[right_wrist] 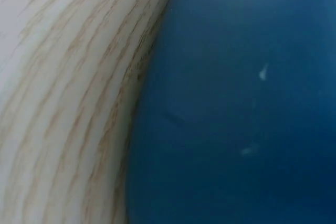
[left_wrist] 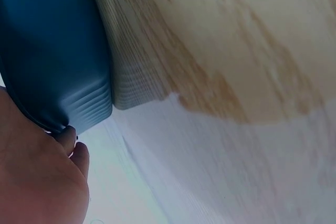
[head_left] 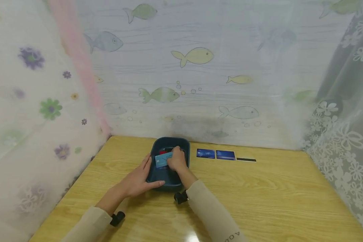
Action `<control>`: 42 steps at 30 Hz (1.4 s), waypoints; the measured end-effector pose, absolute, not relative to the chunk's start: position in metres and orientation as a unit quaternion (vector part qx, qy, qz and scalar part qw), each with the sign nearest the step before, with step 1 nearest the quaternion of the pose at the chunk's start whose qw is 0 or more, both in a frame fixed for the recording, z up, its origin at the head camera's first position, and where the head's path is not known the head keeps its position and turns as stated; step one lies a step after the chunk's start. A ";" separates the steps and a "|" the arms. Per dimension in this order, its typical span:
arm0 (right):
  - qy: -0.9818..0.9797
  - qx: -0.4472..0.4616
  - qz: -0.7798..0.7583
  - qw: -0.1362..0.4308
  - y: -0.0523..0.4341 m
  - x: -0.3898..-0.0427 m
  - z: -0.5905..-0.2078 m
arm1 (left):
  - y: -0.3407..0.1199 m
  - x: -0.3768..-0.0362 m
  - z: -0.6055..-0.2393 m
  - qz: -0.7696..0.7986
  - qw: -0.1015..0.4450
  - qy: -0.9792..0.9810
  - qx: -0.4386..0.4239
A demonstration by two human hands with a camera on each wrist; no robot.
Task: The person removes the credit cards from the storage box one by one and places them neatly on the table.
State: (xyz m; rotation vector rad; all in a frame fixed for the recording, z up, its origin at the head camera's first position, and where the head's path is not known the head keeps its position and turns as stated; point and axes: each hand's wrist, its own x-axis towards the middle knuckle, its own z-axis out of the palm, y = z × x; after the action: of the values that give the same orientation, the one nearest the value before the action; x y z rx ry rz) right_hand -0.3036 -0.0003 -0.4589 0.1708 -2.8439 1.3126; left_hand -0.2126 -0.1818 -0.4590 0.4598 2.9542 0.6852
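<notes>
While both hands work at the tray, the scene reads as follows.

Right hand: the right hand (head_left: 176,159) is over the tray, fingers curled and pinching a light blue card (head_left: 163,159), held tilted above the tray's inside.

Left hand: the left hand (head_left: 140,179) lies against the tray's left wall and near corner, fingers fairly straight and thumb along the front rim, bracing rather than gripping; the left wrist view shows fingertips (left_wrist: 73,140) just at the tray's edge.

Tray: the dark blue tray (head_left: 157,148) sits on the table (head_left: 275,195) near the back wall. It is a rounded rectangle with smooth, matte, plastic-looking walls. Something red and dark lies inside under the card; I cannot tell what.

Other cards: two dark blue cards (head_left: 215,154) lie flat in a row just right of the tray, with a thin black strip (head_left: 246,159) beyond them.

Table: pale wood grain with a glossy finish, so likely slippery.

Surround: translucent curtains printed with fish, flowers and white lace hang behind and beside the tray.

Risk, card: the card is thin, stiff and slick, and pinched at one end only; a loosened pinch could probably drop it back into the tray.

Risk, tray: the tray looks light on a glossy top; a sideways tug against the rim could slide it toward the flat cards if the left hand eases.
</notes>
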 end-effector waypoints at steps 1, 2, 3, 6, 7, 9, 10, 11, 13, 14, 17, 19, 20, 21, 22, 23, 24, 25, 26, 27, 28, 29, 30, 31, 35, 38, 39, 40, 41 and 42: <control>-0.901 0.059 0.429 0.011 0.000 -0.304 -0.459 | -0.182 -0.213 -0.459 0.224 0.037 0.962 0.151; -0.897 0.062 0.438 0.016 0.000 -0.303 -0.459 | -0.182 -0.213 -0.459 0.224 0.037 0.962 0.151; -0.893 0.065 0.445 0.020 0.000 -0.303 -0.459 | -0.182 -0.213 -0.459 0.224 0.037 0.962 0.151; -0.883 0.071 0.464 0.026 -0.001 -0.303 -0.459 | -0.182 -0.212 -0.459 0.224 0.039 0.962 0.151; -0.880 0.072 0.468 0.031 -0.001 -0.303 -0.459 | -0.182 -0.212 -0.460 0.224 0.039 0.962 0.150; -0.877 0.075 0.472 0.045 -0.002 -0.303 -0.459 | -0.182 -0.212 -0.460 0.224 0.040 0.962 0.150; -0.876 0.076 0.474 0.053 -0.002 -0.303 -0.459 | -0.182 -0.212 -0.460 0.224 0.040 0.962 0.151; -0.875 0.078 0.474 0.063 -0.002 -0.303 -0.458 | -0.182 -0.213 -0.460 0.224 0.040 0.962 0.151; -0.870 0.086 0.478 0.081 -0.002 -0.303 -0.456 | -0.182 -0.214 -0.459 0.224 0.038 0.962 0.152; -0.867 0.091 0.483 0.086 -0.002 -0.303 -0.454 | -0.182 -0.215 -0.459 0.223 0.038 0.962 0.152; -0.857 0.110 0.494 0.095 0.001 -0.302 -0.447 | -0.184 -0.216 -0.458 0.222 0.035 0.963 0.151; -0.850 0.125 0.504 0.090 0.006 -0.299 -0.442 | -0.185 -0.216 -0.458 0.222 0.034 0.963 0.150; -0.847 0.134 0.506 0.088 0.009 -0.297 -0.439 | -0.185 -0.216 -0.458 0.221 0.035 0.963 0.149; -0.845 0.141 0.510 0.083 0.013 -0.295 -0.437 | -0.185 -0.216 -0.458 0.222 0.036 0.963 0.151; -0.843 0.147 0.512 0.079 0.016 -0.293 -0.434 | -0.184 -0.215 -0.458 0.222 0.038 0.962 0.151; -0.841 0.154 0.514 0.075 0.021 -0.292 -0.432 | -0.184 -0.215 -0.459 0.222 0.040 0.962 0.151; -0.837 0.160 0.518 0.072 0.025 -0.291 -0.430 | -0.184 -0.215 -0.459 0.223 0.042 0.962 0.152; -0.836 0.166 0.519 0.069 0.029 -0.290 -0.428 | -0.184 -0.215 -0.459 0.226 0.042 0.961 0.152; -0.834 0.171 0.520 0.067 0.033 -0.289 -0.425 | -0.183 -0.215 -0.460 0.226 0.043 0.961 0.150; -0.833 0.174 0.521 0.064 0.036 -0.288 -0.423 | -0.184 -0.215 -0.460 0.228 0.041 0.961 0.150; -0.834 0.177 0.519 0.062 0.040 -0.287 -0.421 | -0.183 -0.214 -0.460 0.229 0.041 0.961 0.147; -0.834 0.179 0.519 0.058 0.044 -0.285 -0.420 | -0.183 -0.214 -0.460 0.230 0.039 0.961 0.146; -0.834 0.179 0.519 0.054 0.048 -0.284 -0.418 | -0.183 -0.214 -0.460 0.231 0.037 0.961 0.146; -0.835 0.178 0.518 0.051 0.051 -0.282 -0.416 | -0.183 -0.214 -0.461 0.233 0.037 0.961 0.146; -0.836 0.168 0.521 0.040 0.064 -0.278 -0.413 | -0.183 -0.215 -0.460 0.228 0.038 0.961 0.152; -0.836 0.164 0.523 0.032 0.072 -0.277 -0.412 | -0.183 -0.215 -0.460 0.227 0.037 0.961 0.154; -0.836 0.163 0.523 0.030 0.074 -0.276 -0.411 | -0.183 -0.215 -0.460 0.228 0.035 0.961 0.155; -0.837 0.163 0.522 0.028 0.076 -0.275 -0.411 | -0.183 -0.215 -0.460 0.229 0.034 0.960 0.155; -0.838 0.162 0.521 0.027 0.078 -0.274 -0.410 | -0.183 -0.215 -0.460 0.231 0.034 0.960 0.155; -0.838 0.162 0.520 0.026 0.080 -0.273 -0.409 | -0.182 -0.215 -0.459 0.231 0.035 0.960 0.154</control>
State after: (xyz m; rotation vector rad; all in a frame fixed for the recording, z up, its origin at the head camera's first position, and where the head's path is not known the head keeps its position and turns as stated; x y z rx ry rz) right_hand -0.2733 0.0796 -0.4090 0.4999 -2.5906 1.6090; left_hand -0.2147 -0.1824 -0.4594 0.4740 2.9510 0.7117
